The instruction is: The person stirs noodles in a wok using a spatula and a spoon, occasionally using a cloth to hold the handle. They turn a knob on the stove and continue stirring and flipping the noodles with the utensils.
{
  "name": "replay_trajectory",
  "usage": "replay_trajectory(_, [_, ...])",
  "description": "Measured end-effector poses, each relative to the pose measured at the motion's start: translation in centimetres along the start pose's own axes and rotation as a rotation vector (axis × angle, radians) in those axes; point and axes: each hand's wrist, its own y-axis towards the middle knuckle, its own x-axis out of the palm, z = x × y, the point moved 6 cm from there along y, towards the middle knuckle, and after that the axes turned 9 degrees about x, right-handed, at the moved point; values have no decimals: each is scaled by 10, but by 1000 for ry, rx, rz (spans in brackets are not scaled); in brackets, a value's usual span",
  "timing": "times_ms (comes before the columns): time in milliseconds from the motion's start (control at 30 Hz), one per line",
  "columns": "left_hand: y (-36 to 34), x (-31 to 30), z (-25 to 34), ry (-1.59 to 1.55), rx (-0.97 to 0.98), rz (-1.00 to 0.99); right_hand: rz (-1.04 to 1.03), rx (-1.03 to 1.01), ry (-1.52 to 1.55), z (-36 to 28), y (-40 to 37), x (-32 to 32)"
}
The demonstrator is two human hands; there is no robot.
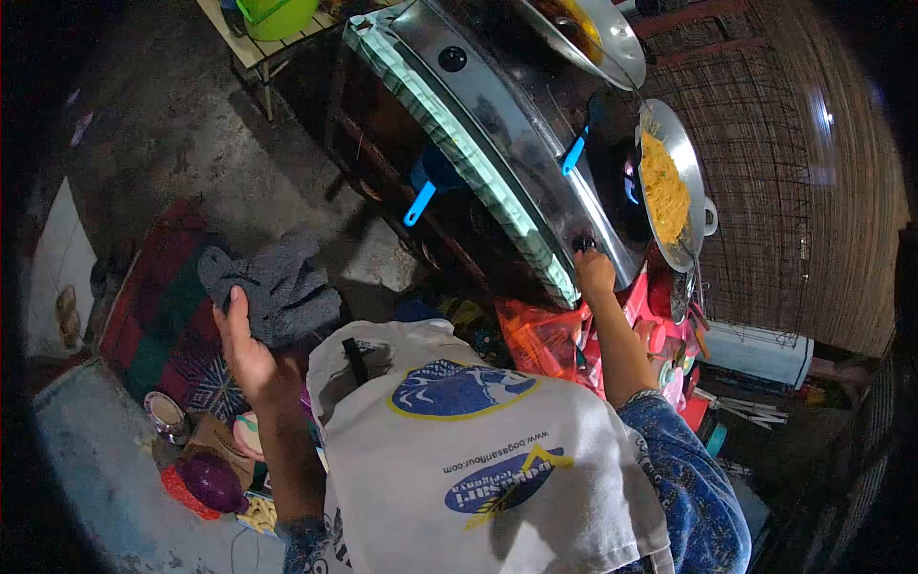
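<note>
My right hand point(597, 274) has its fingers closed around a black knob point(583, 244) at the near end of the gas stove's front panel point(492, 120). A dark grey cloth point(282, 287) hangs from my left hand point(244, 344), its thumb on top and the other fingers partly hidden. On the stove, a wok point(693, 172) holds yellow noodles point(664, 191); a blue flame shows beside its edge. Between the knobs lies a spatula with a blue handle point(575, 155). Another pan point(617, 48) with yellow food stands at the far end.
Below the stove top, a blue-handled utensil point(420, 204) sticks out from the shelf. A red plastic bag point(540, 340) hangs by the stove's near corner. A green bucket point(277, 17) stands on a slatted table. Jars and bags lie at the lower left, beside a patterned mat point(143, 287).
</note>
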Motion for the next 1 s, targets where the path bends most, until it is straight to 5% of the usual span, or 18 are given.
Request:
replay_trajectory(100, [-6,-9,-3,169,-81,267,0,-28,60,0,-1,0])
replay_trajectory(200, [3,-24,-13,160,110,34,-1,6,41,2,1,3])
replay_trajectory(267, [1,-10,4,764,575,-257,-22,21,43,2,1,4])
replay_trajectory(300, [1,-2,7,765,576,-261,-42,32,42,2,1,4])
replay_trajectory(367, [4,-10,-7,236,29,199,-45,26,52,4,-1,-1])
replay_trajectory(400, [3,-4,-5,237,37,187,-46,18,62,4,-2,-5])
replay_trajectory(533, [13,3,-18,74,-10,-1,-228,-37,25,3,-15,-57])
replay_trajectory(700, [1,74,-25,-223,-237,-235,385,124,432,99,6,-147])
replay_trajectory(833, [-17,131,-41,-327,-351,-476,491,219,481,190,68,-131])
replay_trajectory(1000, [-42,202,-77,-274,-457,-656,445,243,-88,218,123,-91])
